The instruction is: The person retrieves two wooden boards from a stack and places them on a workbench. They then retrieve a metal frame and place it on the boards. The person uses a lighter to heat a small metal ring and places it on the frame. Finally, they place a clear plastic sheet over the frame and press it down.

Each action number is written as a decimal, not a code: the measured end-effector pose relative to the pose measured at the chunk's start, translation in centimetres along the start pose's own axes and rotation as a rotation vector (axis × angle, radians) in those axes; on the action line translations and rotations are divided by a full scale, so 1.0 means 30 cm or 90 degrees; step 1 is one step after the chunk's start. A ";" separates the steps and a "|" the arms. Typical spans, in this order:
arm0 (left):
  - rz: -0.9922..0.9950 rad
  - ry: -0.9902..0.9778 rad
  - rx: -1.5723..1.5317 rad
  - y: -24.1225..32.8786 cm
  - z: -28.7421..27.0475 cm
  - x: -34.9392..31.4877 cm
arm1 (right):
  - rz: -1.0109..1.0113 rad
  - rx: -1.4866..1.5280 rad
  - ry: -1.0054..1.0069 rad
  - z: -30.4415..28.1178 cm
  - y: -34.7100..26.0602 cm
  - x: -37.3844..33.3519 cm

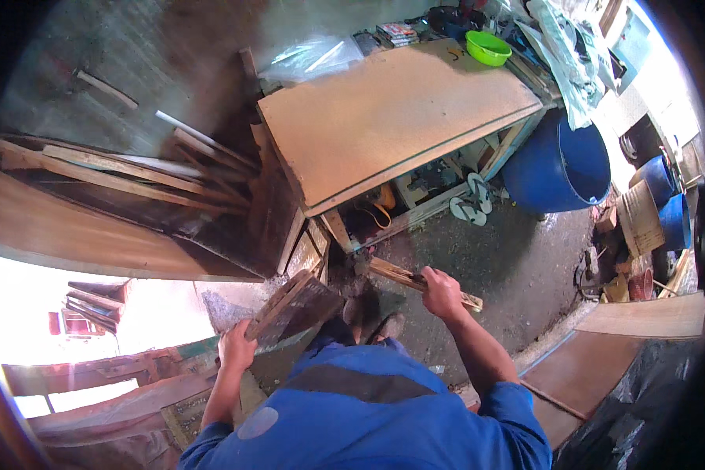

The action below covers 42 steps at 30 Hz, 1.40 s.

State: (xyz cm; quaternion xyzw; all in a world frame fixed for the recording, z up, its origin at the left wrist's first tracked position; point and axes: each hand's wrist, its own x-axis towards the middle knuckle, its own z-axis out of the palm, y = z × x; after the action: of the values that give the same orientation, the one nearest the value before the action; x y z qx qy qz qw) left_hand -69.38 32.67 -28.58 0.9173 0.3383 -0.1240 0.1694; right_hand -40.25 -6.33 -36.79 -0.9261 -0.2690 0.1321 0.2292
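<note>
The left hand point(236, 347) sits at about 7 o'clock in the view, its fingers closed around the lower edge of a dark wooden board point(294, 309) that tilts up toward 1 o'clock from the hand. The right hand point(442, 293) is a little right of the centre, closed as a fist around a narrow wooden strip point(403, 276); the strip runs from about 10 o'clock to 4 o'clock through the fist, with both ends showing. Between the two hands, at the lower centre, the person's shoes point(372, 317) stand on the grey floor point(517, 258), above the blue sleeves and chest of the work clothing. At 12 o'clock from the hands is a large pale tabletop point(392, 110) (it is bare over most of its surface), with a green bowl point(487, 47) at its far corner. A blue barrel point(560, 166) stands at 2 o'clock, and a pair of sandals point(472, 200) lies just beside the table leg. At 10 o'clock several long planks point(117, 176) lie stacked.
</note>
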 end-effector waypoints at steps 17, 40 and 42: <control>-0.081 0.041 -0.091 -0.248 0.065 -0.172 | -0.127 -0.090 -0.248 0.204 -0.338 0.598; -0.072 -0.009 -0.082 -0.309 0.134 0.013 | -0.226 -0.113 -0.032 0.364 -0.328 0.636; -0.060 -0.029 -0.065 -0.266 0.104 0.044 | -0.232 -0.127 -0.060 0.335 -0.343 0.620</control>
State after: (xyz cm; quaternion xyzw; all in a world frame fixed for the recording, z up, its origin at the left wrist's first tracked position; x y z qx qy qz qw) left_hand -74.04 37.91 -33.69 0.8874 0.3832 -0.1349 0.2178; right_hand -33.19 15.34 -42.60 -0.8732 -0.4539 0.1041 0.1436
